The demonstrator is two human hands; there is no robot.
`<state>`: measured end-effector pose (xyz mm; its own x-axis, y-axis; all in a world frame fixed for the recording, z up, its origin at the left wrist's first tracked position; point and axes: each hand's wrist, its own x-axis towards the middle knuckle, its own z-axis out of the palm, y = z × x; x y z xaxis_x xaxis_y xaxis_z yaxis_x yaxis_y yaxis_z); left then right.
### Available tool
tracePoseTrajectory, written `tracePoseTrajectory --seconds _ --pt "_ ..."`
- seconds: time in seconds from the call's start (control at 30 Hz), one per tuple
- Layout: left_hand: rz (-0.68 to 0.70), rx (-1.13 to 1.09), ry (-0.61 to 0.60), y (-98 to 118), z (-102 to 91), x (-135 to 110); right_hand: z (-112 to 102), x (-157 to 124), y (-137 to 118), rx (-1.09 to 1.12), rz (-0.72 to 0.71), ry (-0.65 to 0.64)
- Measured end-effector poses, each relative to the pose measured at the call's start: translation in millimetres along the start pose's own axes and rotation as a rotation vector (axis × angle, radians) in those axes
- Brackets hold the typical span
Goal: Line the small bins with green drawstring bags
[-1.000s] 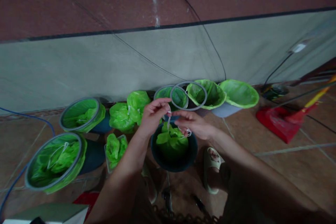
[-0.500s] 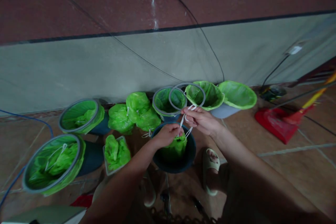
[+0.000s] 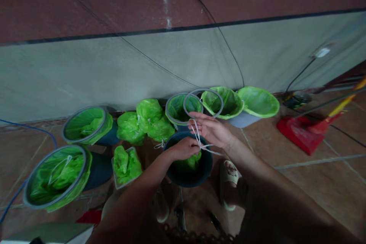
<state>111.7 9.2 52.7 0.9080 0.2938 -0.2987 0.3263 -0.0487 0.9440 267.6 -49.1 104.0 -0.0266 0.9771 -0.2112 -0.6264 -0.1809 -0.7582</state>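
Over a dark blue bin (image 3: 207, 167), my left hand (image 3: 185, 148) pinches white drawstrings (image 3: 198, 135) where they come together above a green trash bag (image 3: 188, 163). The bag sits gathered inside the bin, its top partly hidden by my left hand. My right hand (image 3: 213, 131) is beside the strings, palm turned up and fingers stretched out, with a loop of the drawstring against the fingers. Loose string ends stick out to the right below it. Behind my right hand, a loose grey ring (image 3: 220, 103) leans over a lined bin (image 3: 168, 116).
Lined bins (image 3: 254, 103) stand along the wall, and two lined bins (image 3: 85, 160) are at left. Tied green bags (image 3: 150, 116) lie between them, near a small bin (image 3: 116, 181) holding a green bag. A red dustpan (image 3: 297, 133) is at right. Cables run down the wall.
My right hand has opened from its pinch on the drawstring, its fingers now extended. The string loop has shifted, and its ends now spread to the right. My left hand keeps its pinch.
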Motion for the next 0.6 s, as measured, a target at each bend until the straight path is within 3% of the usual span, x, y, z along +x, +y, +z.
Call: tracePoseTrajectory --seconds 0.07,0.13,0.2,0.33,0.47,0.6 --pt "0.047 0.017 -0.1 3 0.0 -3 -4 3 -2 -0.009 -0.019 0.071" --pt "0.069 0.041 -0.105 5 -2.6 -5 -9 6 -2 -0.067 -0.031 0.148" --pt "0.058 0.066 -0.035 3 -6.1 -5 -14 8 0 -0.187 -0.022 0.25" --pt "-0.027 -0.033 0.234 -5 -12.0 0 -19 9 18 -0.476 0.096 0.417" --pt "-0.106 -0.098 0.424 -7 -17.9 1 -22 10 38 -0.674 0.213 0.275" --pt "-0.154 -0.133 0.523 -2 -22.4 -2 -26 14 42 -0.857 0.025 0.228"
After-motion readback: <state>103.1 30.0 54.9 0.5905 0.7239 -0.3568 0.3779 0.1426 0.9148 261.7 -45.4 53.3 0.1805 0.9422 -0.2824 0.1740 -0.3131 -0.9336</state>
